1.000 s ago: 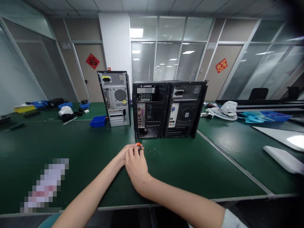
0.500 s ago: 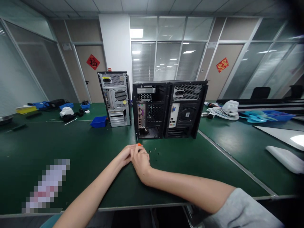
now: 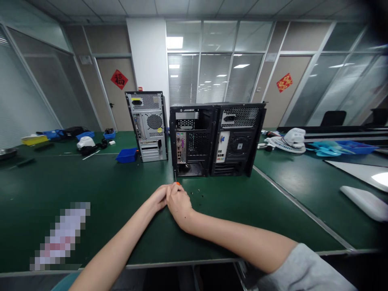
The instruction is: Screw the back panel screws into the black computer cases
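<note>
My right hand [image 3: 179, 202] rests on the green table [image 3: 121, 210], fingers closed round an orange-handled screwdriver [image 3: 176, 182] whose thin shaft points toward the black computer case [image 3: 191, 139]. My left hand [image 3: 158, 198] lies curled against the right one, touching it; what it holds, if anything, is hidden. Several small dark screws [image 3: 198, 193] lie on the table just right of my hands. The black case stands with its rear panel facing me, directly beyond the screwdriver tip.
A second black case [image 3: 239, 137] stands against the first, and a silver case [image 3: 148, 125] stands further left. A blue bin [image 3: 126, 155] sits beside it. Tools and bins lie at the far left; white parts and blue trays sit on the right table [image 3: 303, 178].
My right arm has slid rightward and lower, so its sleeve now shows. Both hands stay together on the screwdriver, shifted slightly toward the case.
</note>
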Available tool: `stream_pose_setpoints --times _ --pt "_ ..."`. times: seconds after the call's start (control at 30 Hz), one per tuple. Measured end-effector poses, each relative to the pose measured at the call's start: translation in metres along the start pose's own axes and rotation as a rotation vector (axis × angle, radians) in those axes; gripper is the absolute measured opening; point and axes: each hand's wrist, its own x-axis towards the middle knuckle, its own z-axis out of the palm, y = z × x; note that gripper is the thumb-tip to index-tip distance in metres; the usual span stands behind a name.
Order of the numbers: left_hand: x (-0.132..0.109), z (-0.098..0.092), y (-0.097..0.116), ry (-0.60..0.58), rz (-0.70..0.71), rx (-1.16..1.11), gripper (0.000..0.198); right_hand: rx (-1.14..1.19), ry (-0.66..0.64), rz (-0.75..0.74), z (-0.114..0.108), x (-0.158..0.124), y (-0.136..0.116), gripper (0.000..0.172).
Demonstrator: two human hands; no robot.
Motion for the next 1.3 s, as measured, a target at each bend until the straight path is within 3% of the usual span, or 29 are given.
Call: stream_pose_setpoints --times 0.37,0.63,0.97,1.3 --pt "0.005 -0.006 -0.001 -0.026 0.001 -0.035 0.011 0.189 -0.037 0.007 -0.007 0.002 0.005 0.046" --pt "0.005 -0.005 -0.002 0.034 0.017 -0.085 0.007 0.314 -0.047 0.003 -0.009 0.004 0.009 0.034" --pt "0.004 -0.006 -0.003 0.058 0.041 -0.002 0.005 0.515 -0.077 0.14 -0.004 0.0 0.01 0.033" --pt "0.006 -0.008 -0.003 0.095 0.049 0.04 0.017 0.678 -0.125 0.211 -0.002 -0.001 0.014 0.031"
